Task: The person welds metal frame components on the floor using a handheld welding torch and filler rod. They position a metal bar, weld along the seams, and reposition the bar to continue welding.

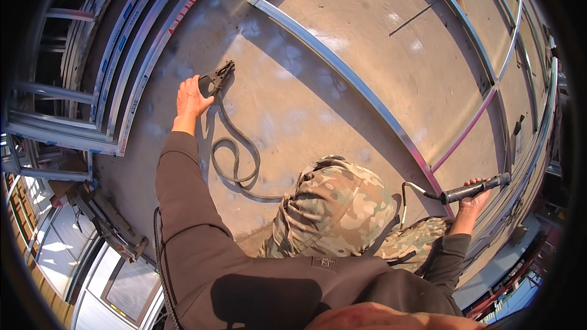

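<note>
On the far left side, my left hand is closed around the handles of a dark, worn welding ground clamp, its jaws pointing away from me. From the clamp a grey cable drops to the concrete, loops once and runs in beside my knee. At the right, my right hand grips a black cylindrical handle. A thin, light rod sticks out of its left end and bends down toward my leg. The handle looks like an electrode holder, though its kind is not certain.
Metal tube frames lie across the concrete floor ahead and to the right. Stacked profiles with printed film stand at the left. My camouflage-covered knee is in the middle, and a dark metal part lies lower left.
</note>
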A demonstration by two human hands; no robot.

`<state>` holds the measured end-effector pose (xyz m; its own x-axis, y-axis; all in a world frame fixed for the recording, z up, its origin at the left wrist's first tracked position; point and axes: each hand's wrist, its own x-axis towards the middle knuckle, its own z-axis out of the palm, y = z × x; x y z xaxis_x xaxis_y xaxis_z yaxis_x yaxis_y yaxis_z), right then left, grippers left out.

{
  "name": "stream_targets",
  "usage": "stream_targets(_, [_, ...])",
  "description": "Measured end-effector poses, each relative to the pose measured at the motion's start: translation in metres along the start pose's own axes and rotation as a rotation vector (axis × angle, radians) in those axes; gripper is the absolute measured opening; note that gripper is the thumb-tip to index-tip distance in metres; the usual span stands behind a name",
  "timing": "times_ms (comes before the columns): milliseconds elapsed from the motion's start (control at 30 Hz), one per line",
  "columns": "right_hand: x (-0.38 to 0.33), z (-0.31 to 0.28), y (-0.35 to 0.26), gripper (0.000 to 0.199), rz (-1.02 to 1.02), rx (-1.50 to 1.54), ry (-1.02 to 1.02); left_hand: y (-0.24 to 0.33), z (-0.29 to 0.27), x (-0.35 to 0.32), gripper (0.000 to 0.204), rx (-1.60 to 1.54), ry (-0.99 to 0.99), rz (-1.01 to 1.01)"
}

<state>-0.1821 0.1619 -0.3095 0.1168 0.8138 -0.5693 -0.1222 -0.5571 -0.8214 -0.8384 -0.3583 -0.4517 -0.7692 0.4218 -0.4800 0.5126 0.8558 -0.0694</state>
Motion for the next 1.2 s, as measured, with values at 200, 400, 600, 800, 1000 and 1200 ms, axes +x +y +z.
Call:
stream_targets(200, [-0.009, 0.011, 0.001, 0.019, -0.014, -0.104, 0.075, 0.063, -0.011, 0.058, 0.076, -0.124, 0.24, -0.166])
stream_targets(400, [-0.021, 0.021, 0.003, 0.021, -0.032, -0.125, 0.137, 0.087, -0.029, 0.1, 0.076, -0.2, 0.149, -0.165])
stream_targets(600, [-0.022, 0.022, 0.009, 0.021, -0.028, -0.113, 0.132, 0.082, -0.031, 0.115, 0.073, -0.191, 0.197, -0.092])
stream_targets(800, [-0.019, 0.017, 0.011, 0.019, -0.011, -0.124, 0.112, 0.089, -0.036, 0.114, 0.077, -0.186, 0.168, -0.096])
stream_targets(1000, [-0.022, 0.014, 0.006, 0.018, 0.043, -0.072, 0.032, 0.093, -0.03, 0.121, 0.084, -0.164, 0.189, -0.126])
stream_targets(1200, [-0.037, -0.005, -0.027, 0.024, -0.157, -0.048, 0.107, 0.094, -0.004, 0.133, 0.093, -0.132, 0.375, -0.105])
